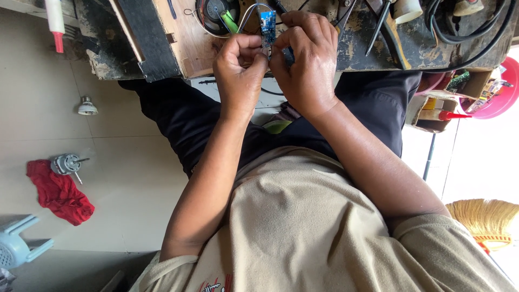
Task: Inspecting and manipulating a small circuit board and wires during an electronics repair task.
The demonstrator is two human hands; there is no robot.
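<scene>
A: Blue circuit board (pixel 267 27), long axis running up-down in view, above the worn tabletop (pixel 378 43).

B: Left hand (pixel 239 70) and right hand (pixel 308 59) pressed together, pinching its lower end; green cylinder (pixel 229 22) beside

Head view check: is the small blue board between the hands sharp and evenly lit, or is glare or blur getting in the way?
Head view: the blue circuit board is fairly sharp and evenly lit in soft daylight, its lower end hidden behind the fingertips of the left hand and right hand; head view: the floor at right is washed out by bright light; head view: no motion blur on the hands.
</scene>
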